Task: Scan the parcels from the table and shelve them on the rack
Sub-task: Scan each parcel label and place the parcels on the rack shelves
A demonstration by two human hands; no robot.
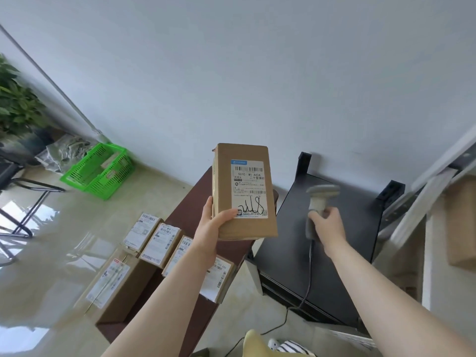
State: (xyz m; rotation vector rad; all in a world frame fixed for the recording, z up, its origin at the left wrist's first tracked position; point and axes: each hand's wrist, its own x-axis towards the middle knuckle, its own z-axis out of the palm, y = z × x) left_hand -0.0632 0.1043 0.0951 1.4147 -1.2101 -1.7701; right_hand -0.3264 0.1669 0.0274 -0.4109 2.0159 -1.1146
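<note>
left hand holds a cardboard parcel up in the air above the brown table, thumb across the front near the label, other fingers hidden behind the box. label faces the camera, handwriting at its bottom. right hand is wrapped round the grip of a grey scanner, blurred, just right of the parcel, over a black cabinet. four more parcels lie on the table's near end. green basket sits on the floor by the wall. rack at far right.

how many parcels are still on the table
4: a big box nearest, two smaller ones behind it, one partly hidden by the left arm. A fifth parcel is in the left hand. More may be hidden.
</note>
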